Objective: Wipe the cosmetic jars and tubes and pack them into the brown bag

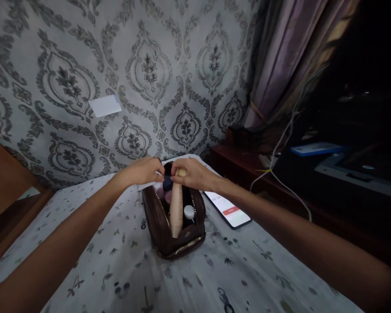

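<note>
My right hand (195,174) pinches the beige tube (176,211) toward the brown pouch's (154,228) 12 o'clock; left hand (145,171) curled, hold unclear. Judged step: positioning tube; next needs steady grip.

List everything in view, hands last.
Sheet: 1, white patterned, foreground
Bag: 1, brown, on sheet
Tube: 1, beige, in bag
Container: 1, white cap, in bag
Other contents: uncountable, pink and navy, in bag
Phone: 1, black, right of bag
Wallpaper: 1, grey, behind
Flat rectangle: 1, white, on wallpaper
Curtain: 1, purple, right
Cables: count unclear, white, right
Flat item: 1, blue, right
Ledge: 1, dark red, right
Wooden panel: 1, brown, left
Left hand: 1, bare, at bag
Right hand: 1, bare, at tube
</note>
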### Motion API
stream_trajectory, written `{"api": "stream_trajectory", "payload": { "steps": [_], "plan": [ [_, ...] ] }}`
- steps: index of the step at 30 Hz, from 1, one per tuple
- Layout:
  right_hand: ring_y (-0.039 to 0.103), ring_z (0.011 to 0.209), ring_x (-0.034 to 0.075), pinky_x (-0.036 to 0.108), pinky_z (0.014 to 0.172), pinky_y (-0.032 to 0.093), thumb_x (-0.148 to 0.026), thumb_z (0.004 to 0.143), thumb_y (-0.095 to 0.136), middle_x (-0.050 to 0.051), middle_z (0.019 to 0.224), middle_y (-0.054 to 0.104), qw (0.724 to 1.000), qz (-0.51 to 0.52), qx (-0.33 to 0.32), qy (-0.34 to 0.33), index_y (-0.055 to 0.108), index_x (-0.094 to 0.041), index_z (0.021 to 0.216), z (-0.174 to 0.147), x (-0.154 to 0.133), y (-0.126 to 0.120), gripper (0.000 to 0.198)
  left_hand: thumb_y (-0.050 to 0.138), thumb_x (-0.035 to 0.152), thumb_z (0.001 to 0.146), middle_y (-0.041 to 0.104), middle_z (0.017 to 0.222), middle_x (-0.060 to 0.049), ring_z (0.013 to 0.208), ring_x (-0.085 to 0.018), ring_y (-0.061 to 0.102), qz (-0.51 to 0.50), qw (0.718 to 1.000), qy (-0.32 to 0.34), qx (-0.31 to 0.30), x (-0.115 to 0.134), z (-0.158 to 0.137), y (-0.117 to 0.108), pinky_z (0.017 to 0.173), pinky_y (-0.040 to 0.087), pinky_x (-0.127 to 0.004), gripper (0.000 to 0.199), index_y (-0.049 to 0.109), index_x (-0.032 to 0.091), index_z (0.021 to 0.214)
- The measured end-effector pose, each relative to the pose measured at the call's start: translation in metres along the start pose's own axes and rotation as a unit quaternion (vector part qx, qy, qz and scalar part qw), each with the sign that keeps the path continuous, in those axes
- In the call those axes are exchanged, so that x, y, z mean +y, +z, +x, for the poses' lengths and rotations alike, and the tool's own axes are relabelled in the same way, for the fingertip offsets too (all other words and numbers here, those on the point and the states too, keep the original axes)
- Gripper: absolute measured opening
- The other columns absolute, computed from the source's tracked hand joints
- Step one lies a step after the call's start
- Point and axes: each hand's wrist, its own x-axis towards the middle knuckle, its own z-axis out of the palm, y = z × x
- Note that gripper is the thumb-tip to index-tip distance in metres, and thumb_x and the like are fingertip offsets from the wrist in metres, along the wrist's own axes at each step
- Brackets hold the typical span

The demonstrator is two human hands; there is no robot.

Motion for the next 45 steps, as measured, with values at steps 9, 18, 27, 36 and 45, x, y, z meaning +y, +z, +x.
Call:
{"api": "stream_trajectory", "payload": {
  "steps": [9, 18, 27, 36, 45],
  "plan": [
    [0.052, 0.065, 0.01, 0.02, 0.063, 0.037, -0.012, 0.069, 0.062, -0.005, 0.068, 0.059, 0.986, 0.16, -0.032, -0.034, 0.067, -0.016, 0.074, 0.024, 0.005, 0.022, 0.008, 0.067, 0.034, 0.08, 0.078, 0.092, 0.002, 0.086, -0.018, 0.068, -0.001, 0.998, -0.038, -0.04, 0.0, -0.012, 0.001, 0.066, 0.04, -0.023, 0.018, 0.079, 0.027, 0.092],
    [0.057, 0.075, 0.013, 0.021, 0.07, 0.041, -0.016, 0.07, 0.064, -0.003, 0.082, 0.065, 0.993, 0.117, -0.027, -0.012, 0.069, -0.016, 0.094, 0.031, 0.006, 0.033, 0.025, 0.063, 0.031, 0.079, 0.076, 0.084, 0.002, 0.079, -0.017, 0.067, -0.014, 0.999, -0.014, -0.047, -0.008, -0.013, 0.001, 0.064, 0.039, -0.023, 0.019, 0.079, 0.027, 0.088],
    [0.063, 0.086, 0.019, 0.024, 0.071, 0.044, -0.018, 0.075, 0.066, 0.004, 0.094, 0.072, 0.995, 0.039, -0.073, 0.062, 0.071, -0.015, 0.107, 0.038, -0.011, 0.033, 0.033, 0.064, 0.029, 0.076, 0.075, 0.08, 0.001, 0.074, -0.016, 0.065, -0.014, 0.997, 0.0, -0.079, -0.016, -0.012, -0.001, 0.062, 0.039, -0.023, 0.017, 0.078, 0.024, 0.084],
    [0.063, 0.069, 0.014, 0.02, 0.061, 0.048, -0.007, 0.066, 0.061, -0.002, 0.072, 0.069, 0.929, 0.315, -0.118, 0.153, 0.071, -0.017, 0.09, 0.042, -0.004, 0.037, 0.027, 0.057, 0.029, 0.081, 0.075, 0.091, -0.001, 0.083, -0.017, 0.065, -0.131, 0.99, 0.033, -0.042, -0.029, -0.019, 0.0, 0.076, 0.046, -0.022, 0.026, 0.075, 0.017, 0.096],
    [0.066, 0.078, 0.02, 0.024, 0.064, 0.047, -0.02, 0.073, 0.067, 0.003, 0.078, 0.072, 0.981, 0.073, -0.08, 0.164, 0.075, -0.016, 0.098, 0.047, -0.002, 0.042, 0.027, 0.052, 0.024, 0.082, 0.072, 0.088, -0.001, 0.08, -0.017, 0.063, -0.117, 0.993, 0.016, 0.0, -0.022, -0.02, 0.008, 0.072, 0.045, -0.024, 0.026, 0.073, 0.018, 0.096]
  ]
}}
